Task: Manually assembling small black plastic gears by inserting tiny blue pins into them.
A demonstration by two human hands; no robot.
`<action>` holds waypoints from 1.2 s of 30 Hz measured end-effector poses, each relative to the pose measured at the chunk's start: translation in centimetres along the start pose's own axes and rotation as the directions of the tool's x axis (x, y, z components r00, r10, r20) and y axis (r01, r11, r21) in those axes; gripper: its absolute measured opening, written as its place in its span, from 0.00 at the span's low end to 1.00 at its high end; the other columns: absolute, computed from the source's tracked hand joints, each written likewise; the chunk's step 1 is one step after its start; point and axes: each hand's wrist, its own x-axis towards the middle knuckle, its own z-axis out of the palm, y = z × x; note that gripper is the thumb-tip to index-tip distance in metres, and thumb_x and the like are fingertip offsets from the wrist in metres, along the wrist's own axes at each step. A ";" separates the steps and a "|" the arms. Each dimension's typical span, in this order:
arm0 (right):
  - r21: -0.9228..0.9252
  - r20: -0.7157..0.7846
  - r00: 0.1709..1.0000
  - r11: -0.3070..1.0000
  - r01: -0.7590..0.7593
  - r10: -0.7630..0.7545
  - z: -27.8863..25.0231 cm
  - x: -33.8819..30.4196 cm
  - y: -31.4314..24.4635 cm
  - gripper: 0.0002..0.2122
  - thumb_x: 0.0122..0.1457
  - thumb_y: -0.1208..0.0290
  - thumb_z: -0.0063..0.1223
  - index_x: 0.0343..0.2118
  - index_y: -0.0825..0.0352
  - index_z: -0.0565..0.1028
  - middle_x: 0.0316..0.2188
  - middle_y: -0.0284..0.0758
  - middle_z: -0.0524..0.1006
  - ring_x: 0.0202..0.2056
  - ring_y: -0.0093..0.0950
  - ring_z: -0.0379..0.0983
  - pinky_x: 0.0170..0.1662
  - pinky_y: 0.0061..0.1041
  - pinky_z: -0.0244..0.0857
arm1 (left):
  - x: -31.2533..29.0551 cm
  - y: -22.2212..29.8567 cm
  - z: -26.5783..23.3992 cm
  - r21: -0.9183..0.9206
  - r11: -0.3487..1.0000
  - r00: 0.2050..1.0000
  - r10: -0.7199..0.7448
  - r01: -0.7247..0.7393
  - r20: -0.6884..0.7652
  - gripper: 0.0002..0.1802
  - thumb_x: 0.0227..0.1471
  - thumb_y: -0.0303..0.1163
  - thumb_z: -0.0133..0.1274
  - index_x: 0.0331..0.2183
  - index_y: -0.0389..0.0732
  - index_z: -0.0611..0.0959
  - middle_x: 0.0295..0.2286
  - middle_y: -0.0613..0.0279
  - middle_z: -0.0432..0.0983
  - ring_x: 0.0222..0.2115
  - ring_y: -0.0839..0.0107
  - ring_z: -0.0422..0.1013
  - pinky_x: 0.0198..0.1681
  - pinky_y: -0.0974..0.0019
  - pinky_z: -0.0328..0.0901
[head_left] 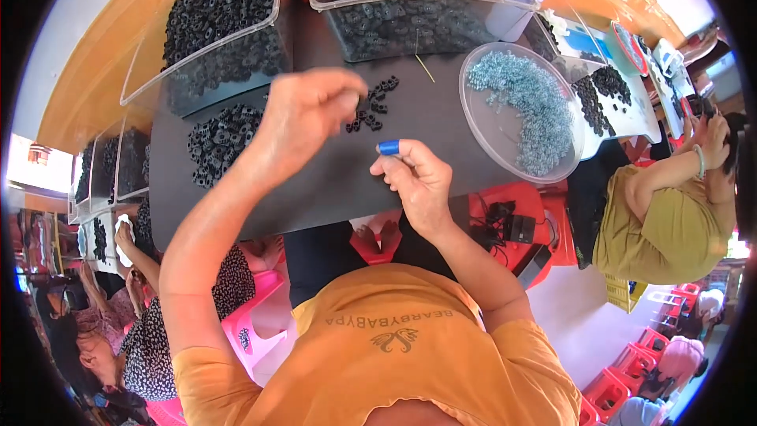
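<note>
My left hand (311, 114) is over the dark table (347, 189), its fingers curled inward and slightly blurred; whatever they hold, if anything, is hidden. Below and to its right, my right hand (418, 185) has thumb and fingers drawn together, and what is between them is too small to make out. A blue wrap (389, 147) covers one of its fingertips. Just beyond the hands lie several small black plastic parts (373, 106). A larger pile of black parts (221, 142) spreads left of my left forearm. To the right sits a round clear tray (481, 122) with small bluish transparent pieces (528, 102).
Clear bins of black parts stand at the far left (229, 43) and far middle (394, 24). A thin yellow stick (425, 69) lies before the middle bin. Right of the table are a red stool (512, 205) with cables and a seated person (670, 205); others sit at left (158, 339).
</note>
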 end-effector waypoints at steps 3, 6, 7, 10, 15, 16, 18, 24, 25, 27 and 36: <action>-0.056 0.018 0.998 0.997 0.053 -0.052 0.2 -0.1 0.3 0.07 0.56 0.83 0.49 0.37 0.71 0.73 0.26 0.29 0.77 0.29 0.14 0.70 0.33 0.16 0.64 | 4.9 2.8 -1.4 0.320 0.891 0.927 0.366 -0.323 -0.084 0.07 0.47 0.26 0.51 0.31 0.38 0.81 0.20 0.58 0.73 0.20 0.71 0.70 0.26 0.69 0.65; -0.065 0.018 1.000 0.998 0.002 -0.001 0.7 0.0 0.0 0.07 0.55 0.82 0.51 0.36 0.70 0.75 0.26 0.28 0.77 0.28 0.14 0.69 0.32 0.15 0.63 | 9.1 4.7 -3.1 0.592 0.756 0.919 0.389 -0.280 -0.062 0.17 0.45 0.27 0.55 0.41 0.40 0.78 0.33 0.53 0.73 0.33 0.63 0.69 0.31 0.65 0.66; -0.016 0.019 1.000 1.000 0.012 -0.012 0.8 0.0 0.0 0.07 0.55 0.82 0.51 0.37 0.69 0.75 0.26 0.28 0.77 0.28 0.14 0.69 0.32 0.14 0.63 | 9.8 6.5 -3.5 0.658 0.734 0.972 0.235 -0.168 -0.014 0.25 0.41 0.26 0.58 0.45 0.41 0.75 0.43 0.45 0.71 0.44 0.50 0.67 0.38 0.59 0.66; -0.034 -0.017 0.998 0.998 0.054 -0.055 -0.1 0.4 0.0 0.06 0.57 0.80 0.50 0.38 0.70 0.75 0.27 0.29 0.77 0.27 0.14 0.68 0.31 0.14 0.63 | 12.8 4.3 -3.0 0.744 0.645 0.975 0.220 -0.175 0.039 0.26 0.43 0.28 0.58 0.47 0.48 0.75 0.44 0.43 0.70 0.45 0.49 0.67 0.39 0.59 0.66; -0.032 0.037 0.997 0.997 0.070 -0.068 0.2 0.4 0.4 0.07 0.58 0.82 0.49 0.39 0.70 0.74 0.27 0.29 0.76 0.29 0.14 0.69 0.33 0.15 0.64 | 6.7 -0.5 -5.2 0.718 0.552 0.781 0.624 -0.423 -0.020 0.09 0.50 0.29 0.53 0.36 0.40 0.80 0.26 0.55 0.77 0.24 0.62 0.74 0.29 0.66 0.68; -0.031 0.035 0.997 0.997 0.066 -0.065 0.2 0.3 0.5 0.07 0.58 0.82 0.49 0.39 0.70 0.74 0.27 0.29 0.76 0.29 0.14 0.69 0.33 0.15 0.64 | 5.0 -1.6 -5.7 0.746 0.542 0.817 0.576 -0.388 0.006 0.09 0.48 0.29 0.54 0.35 0.39 0.80 0.28 0.55 0.77 0.26 0.58 0.74 0.31 0.63 0.68; -0.058 0.041 0.994 0.993 0.101 -0.098 0.0 0.3 0.4 0.07 0.58 0.82 0.49 0.38 0.71 0.74 0.27 0.30 0.76 0.29 0.15 0.70 0.34 0.16 0.65 | 1.2 -3.9 -7.1 0.800 0.489 0.860 0.507 -0.348 0.064 0.10 0.44 0.28 0.57 0.33 0.39 0.80 0.29 0.56 0.77 0.29 0.55 0.73 0.33 0.61 0.68; -0.134 0.027 0.995 0.986 0.099 -0.097 0.3 0.1 0.3 0.06 0.57 0.82 0.49 0.38 0.72 0.74 0.27 0.30 0.76 0.30 0.15 0.70 0.35 0.16 0.65 | -2.6 -7.5 -7.0 0.847 0.421 0.908 0.390 -0.324 0.153 0.17 0.32 0.25 0.61 0.32 0.40 0.80 0.29 0.62 0.76 0.32 0.60 0.68 0.36 0.60 0.65; -0.149 0.020 0.995 0.984 0.100 -0.098 0.4 0.0 0.2 0.06 0.57 0.82 0.49 0.38 0.72 0.74 0.27 0.30 0.76 0.30 0.15 0.70 0.35 0.16 0.65 | -2.3 -7.6 -6.4 0.844 0.393 0.889 0.415 -0.367 0.193 0.18 0.31 0.25 0.61 0.32 0.40 0.80 0.31 0.62 0.76 0.34 0.60 0.67 0.39 0.60 0.63; -0.142 0.018 0.997 0.987 0.072 -0.070 0.5 0.1 0.0 0.06 0.57 0.82 0.49 0.37 0.72 0.74 0.26 0.30 0.77 0.29 0.15 0.70 0.34 0.16 0.65 | -1.9 -7.9 -5.5 0.848 0.389 0.908 0.353 -0.361 0.225 0.17 0.32 0.23 0.58 0.32 0.40 0.80 0.31 0.63 0.74 0.36 0.61 0.65 0.41 0.59 0.59; -0.361 -0.055 0.982 0.920 0.151 -0.183 -1.9 2.8 -0.4 0.06 0.51 0.82 0.52 0.34 0.71 0.74 0.25 0.37 0.75 0.27 0.24 0.71 0.32 0.21 0.65 | -1.0 -9.5 -3.8 0.860 0.289 0.874 0.384 -0.421 0.299 0.14 0.34 0.20 0.52 0.31 0.37 0.77 0.27 0.58 0.68 0.33 0.59 0.63 0.39 0.59 0.59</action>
